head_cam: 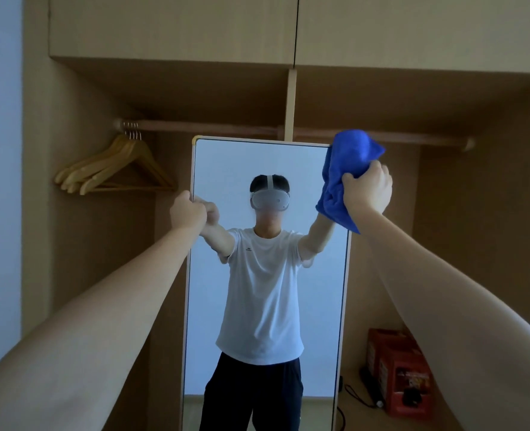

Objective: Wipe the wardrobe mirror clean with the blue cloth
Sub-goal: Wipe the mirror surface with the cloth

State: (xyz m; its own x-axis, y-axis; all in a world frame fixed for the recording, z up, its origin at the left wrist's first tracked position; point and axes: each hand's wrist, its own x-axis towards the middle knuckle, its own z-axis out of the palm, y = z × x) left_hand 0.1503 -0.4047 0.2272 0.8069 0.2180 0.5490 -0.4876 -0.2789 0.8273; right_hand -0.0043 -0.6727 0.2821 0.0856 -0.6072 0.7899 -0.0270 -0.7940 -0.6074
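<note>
Blue cloth (344,178) is bunched in the right hand (367,191) at the top right corner of the mirror (257,157), part of it over the frame's edge and a loose tail hanging down past the wrist. The mirror stands upright inside the open wardrobe (170,76), and nothing visible shows what holds it up apart from the left hand (187,211) on its left edge.

That is the main risk as I judge it: a hard sideways wipe near the top could tip or twist the tall glass if the steadying hand slackens. The cloth is gathered into a lump, so only a small patch may meet the glass, and the dangling tail could drag streaks. Cords (355,396) and red boxes (397,368) lie on the wardrobe floor to the right of the mirror's foot, where a shifted frame could catch them.

Right grip: fingers curled tight, clamped on the cloth. Left grip: fingers wrapped round the mirror's left frame edge, closed on it, roughly at the height of the reflected headset.
</note>
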